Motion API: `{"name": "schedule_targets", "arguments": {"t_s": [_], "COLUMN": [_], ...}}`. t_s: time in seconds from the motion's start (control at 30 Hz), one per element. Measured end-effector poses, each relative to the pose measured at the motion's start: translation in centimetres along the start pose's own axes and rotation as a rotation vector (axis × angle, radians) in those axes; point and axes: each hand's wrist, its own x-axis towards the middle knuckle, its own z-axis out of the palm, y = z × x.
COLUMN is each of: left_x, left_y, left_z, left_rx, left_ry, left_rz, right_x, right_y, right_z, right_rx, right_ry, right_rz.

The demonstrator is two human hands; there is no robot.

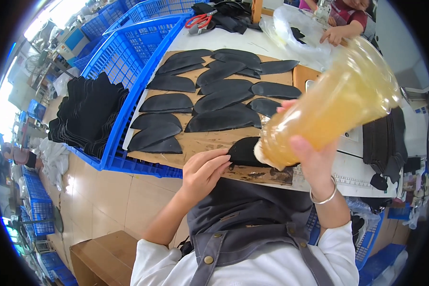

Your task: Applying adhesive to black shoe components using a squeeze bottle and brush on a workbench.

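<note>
My right hand [315, 161] is wrapped round a large clear plastic bottle [336, 102] of amber liquid. The bottle is tilted, its whitish, crusted mouth low at the left and over a black curved piece [243, 150]. Whether the mouth touches that piece I cannot tell. My left hand [204, 170] has its fingertips together on the left end of the same piece, at the near edge of a brown board [209, 145]. The bottle hides the piece's right end. Several similar black half-moon pieces [223, 117] lie in overlapping rows farther up the board.
Left of the table, a blue crate [121, 59] holds up a stack of black cut pieces [88, 114]. Red-handled scissors [199, 20] lie at the back. Another person's hand [334, 35] is at the far right, near a clear plastic bag [291, 28]. More black pieces [383, 143] lie at right.
</note>
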Motion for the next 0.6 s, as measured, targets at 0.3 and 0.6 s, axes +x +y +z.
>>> {"name": "schedule_targets", "arguments": {"t_s": [0.3,0.6], "left_x": [-0.5,-0.3], "left_y": [-0.4,-0.9], "left_z": [0.0,0.2], "left_rx": [-0.05,0.021], "left_ry": [0.086,0.051], "left_rz": [0.037,0.103], "right_x": [0.6,0.8], "right_y": [1.5,1.4], "right_z": [4.9,3.6], "right_rx": [-0.516,-0.734], "right_ry": [-0.285,-0.258], "right_rz": [-0.028,-0.155]}}
